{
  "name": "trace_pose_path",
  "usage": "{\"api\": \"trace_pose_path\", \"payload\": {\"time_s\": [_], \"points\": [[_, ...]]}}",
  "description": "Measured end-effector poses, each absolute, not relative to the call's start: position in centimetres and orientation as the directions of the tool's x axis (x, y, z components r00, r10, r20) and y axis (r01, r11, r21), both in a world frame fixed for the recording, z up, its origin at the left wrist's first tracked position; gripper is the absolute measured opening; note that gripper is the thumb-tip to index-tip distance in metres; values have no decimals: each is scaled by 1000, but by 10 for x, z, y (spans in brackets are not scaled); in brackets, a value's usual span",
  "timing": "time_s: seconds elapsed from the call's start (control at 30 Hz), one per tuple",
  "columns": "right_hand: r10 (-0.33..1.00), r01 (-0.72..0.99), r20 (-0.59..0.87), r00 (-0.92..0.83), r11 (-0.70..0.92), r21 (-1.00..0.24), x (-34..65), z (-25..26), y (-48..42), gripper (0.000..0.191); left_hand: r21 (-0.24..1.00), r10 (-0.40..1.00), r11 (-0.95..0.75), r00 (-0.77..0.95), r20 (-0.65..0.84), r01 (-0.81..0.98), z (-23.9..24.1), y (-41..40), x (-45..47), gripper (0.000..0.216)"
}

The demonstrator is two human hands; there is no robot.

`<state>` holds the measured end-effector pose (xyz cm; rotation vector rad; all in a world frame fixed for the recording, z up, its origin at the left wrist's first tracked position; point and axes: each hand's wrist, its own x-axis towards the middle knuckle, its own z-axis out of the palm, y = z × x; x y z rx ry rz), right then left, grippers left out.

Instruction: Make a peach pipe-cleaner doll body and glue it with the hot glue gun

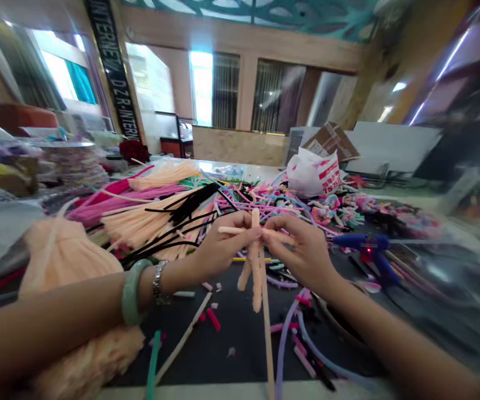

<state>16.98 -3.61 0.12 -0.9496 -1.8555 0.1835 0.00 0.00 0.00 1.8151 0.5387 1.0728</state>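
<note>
Nearest the camera, the left forearm (69, 316) is stretched in from the lower left. Beneath, a dark tabletop (235, 322) is strewn with chenille stems, a peach bundle (125, 222) among them. The left hand (227, 241) and right hand (302, 247) are raised over the middle, just left of a blue glue gun (365, 244). Between them a peach chenille figure (255, 269) is held — its crossing pinched by the left fingers, its right arm grasped by the right fingers. A long pale strand (266, 328) is left hanging beside its legs; pink offcuts (214, 319) lie below. The crosspiece is seemingly being fitted or wound — a move for which a steady pinch at the crossing is needed.
</note>
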Motion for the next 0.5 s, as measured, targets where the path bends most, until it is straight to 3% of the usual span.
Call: {"api": "trace_pose_path", "payload": {"time_s": [0.27,0.5], "points": [[830,398,526,-185,553,-732,167,-5,-31,6,771,705,-631,482,521,89,0,-2,-4,22],[814,432,535,-226,576,-694,167,-7,-30,6,625,638,-752,472,609,210,0,-4,-5,23]]}}
